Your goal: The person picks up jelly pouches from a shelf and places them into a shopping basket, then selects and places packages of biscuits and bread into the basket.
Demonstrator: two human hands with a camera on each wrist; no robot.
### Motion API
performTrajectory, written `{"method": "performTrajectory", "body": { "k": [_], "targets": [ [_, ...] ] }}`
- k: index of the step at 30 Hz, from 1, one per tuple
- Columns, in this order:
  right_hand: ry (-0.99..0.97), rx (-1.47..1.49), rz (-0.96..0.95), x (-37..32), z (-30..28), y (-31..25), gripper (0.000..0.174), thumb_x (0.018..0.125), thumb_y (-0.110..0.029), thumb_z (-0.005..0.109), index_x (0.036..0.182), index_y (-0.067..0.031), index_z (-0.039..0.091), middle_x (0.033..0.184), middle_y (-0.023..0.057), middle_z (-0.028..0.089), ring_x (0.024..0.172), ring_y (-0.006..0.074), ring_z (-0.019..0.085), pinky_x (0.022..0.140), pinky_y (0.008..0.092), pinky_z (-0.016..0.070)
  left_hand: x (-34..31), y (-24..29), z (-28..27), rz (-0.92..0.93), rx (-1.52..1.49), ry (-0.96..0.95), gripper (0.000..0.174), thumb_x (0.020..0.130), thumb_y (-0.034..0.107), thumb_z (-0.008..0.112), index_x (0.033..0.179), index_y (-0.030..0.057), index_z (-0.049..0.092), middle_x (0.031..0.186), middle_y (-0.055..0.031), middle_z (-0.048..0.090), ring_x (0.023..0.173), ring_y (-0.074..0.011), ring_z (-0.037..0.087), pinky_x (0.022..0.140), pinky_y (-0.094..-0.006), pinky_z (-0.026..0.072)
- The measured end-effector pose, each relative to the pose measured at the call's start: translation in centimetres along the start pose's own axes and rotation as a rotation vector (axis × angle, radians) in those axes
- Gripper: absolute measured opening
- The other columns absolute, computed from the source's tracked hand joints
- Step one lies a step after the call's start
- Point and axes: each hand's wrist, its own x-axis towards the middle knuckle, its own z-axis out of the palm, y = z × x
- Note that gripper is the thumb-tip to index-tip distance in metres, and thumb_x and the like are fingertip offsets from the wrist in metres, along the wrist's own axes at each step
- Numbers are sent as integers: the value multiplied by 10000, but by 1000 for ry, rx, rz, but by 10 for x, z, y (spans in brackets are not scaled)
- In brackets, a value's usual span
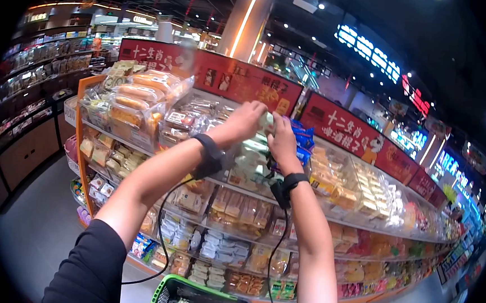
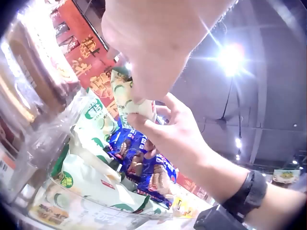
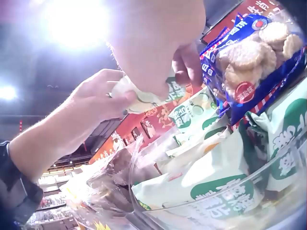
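Held up over the top shelf is a pale green and white snack packet [image 2: 122, 91], with both hands on it. My left hand [image 1: 244, 122] pinches one end, its fingers and thumb at the packet's edge in the right wrist view. On the other end, my right hand [image 1: 282, 143] has its thumb and fingers closed, partly hidden behind its own wrist in that view. Below the hands, similar green and white packets [image 3: 216, 177] fill a clear bin [image 3: 136, 177]. Blue biscuit bags [image 3: 244, 67] lie right beside these packets, close to my right hand.
Bagged bread rolls [image 1: 137, 96] are piled at the shelf's left end. Red signs [image 1: 340, 124] stand along the shelf's back. Lower tiers hold several rows of packaged snacks [image 1: 239, 207]. A green-rimmed basket [image 1: 211, 286] sits at the bottom, and cables hang from both wrists.
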Motion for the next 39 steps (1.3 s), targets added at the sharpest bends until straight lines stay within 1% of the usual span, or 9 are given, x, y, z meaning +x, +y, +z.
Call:
{"method": "performTrajectory", "body": {
  "k": [4, 8, 11, 15, 19, 25, 27, 30, 39],
  "targets": [
    [142, 92, -45, -1, -7, -7, 592, 744, -99, 673, 1273, -74, 410, 1175, 195, 524, 1000, 381, 571, 793, 429, 498, -4, 8, -21, -33, -115, 14, 473, 759, 82, 688, 1151, 8, 434, 1104, -209, 545, 1033, -389, 536, 871, -417, 447],
    [167, 283, 160, -15, -31, -33, 607, 748, -238, 746, 1240, -54, 442, 1071, 203, 612, 963, 345, 615, 775, 371, 503, -28, 15, -38, -109, -369, 84, 427, 841, 126, 656, 1167, -5, 413, 1077, -208, 570, 1031, -310, 583, 859, -355, 461],
    [-4, 569, 391, -47, -50, -52, 529, 757, -267, 752, 1167, -31, 516, 1001, 178, 651, 903, 274, 646, 761, 339, 505, -64, 40, -55, -251, -542, 36, 458, 872, 229, 617, 1200, -18, 414, 1043, -203, 582, 946, -272, 596, 804, -355, 471],
    [-144, 746, 331, -128, -54, -79, 474, 794, -287, 727, 1131, -10, 540, 1025, 138, 649, 941, 198, 627, 784, 323, 516, -141, 74, -47, -270, -658, 84, 459, 888, 216, 592, 1268, 3, 449, 1093, -164, 585, 959, -188, 582, 819, -328, 481],
    [-227, 932, 579, -231, -43, -107, 722, 718, -269, 788, 1273, -10, 405, 1203, 173, 526, 1082, 241, 548, 890, 359, 494, -240, 108, -22, -406, -785, -113, 431, 883, 166, 585, 1270, 5, 486, 1058, -136, 619, 813, -153, 602, 707, -302, 500],
    [-365, 1162, 1032, -363, -14, -128, 521, 756, -227, 772, 1142, -6, 500, 1015, 67, 602, 899, 129, 587, 720, 255, 515, -348, 152, 2, -902, -917, -501, 349, 919, 276, 569, 1179, 43, 561, 771, 22, 522, 648, -59, 418, 558, -229, 370],
    [-405, 1167, 1170, -385, -19, -140, 463, 785, -195, 746, 1131, -7, 504, 993, 55, 608, 784, 106, 606, 585, 229, 512, -380, 163, 14, -953, -977, -498, 337, 931, 281, 556, 1156, 30, 565, 813, 7, 562, 699, -59, 463, 612, -230, 409],
    [-414, 1210, 1336, -417, -25, -155, 443, 811, -235, 721, 1135, -15, 515, 991, 57, 625, 822, 111, 610, 610, 230, 513, -421, 178, 24, -1018, -1061, -512, 343, 938, 297, 550, 1120, 7, 566, 919, -28, 621, 816, -77, 540, 742, -248, 457],
    [-424, 1235, 1528, -470, -28, -173, 460, 795, -195, 735, 1155, -13, 514, 1010, 87, 640, 850, 151, 630, 676, 268, 522, -457, 197, 26, -1190, -1150, -576, 343, 920, 297, 585, 1083, -4, 571, 793, 9, 582, 677, -34, 495, 578, -202, 406]
  ]
}}
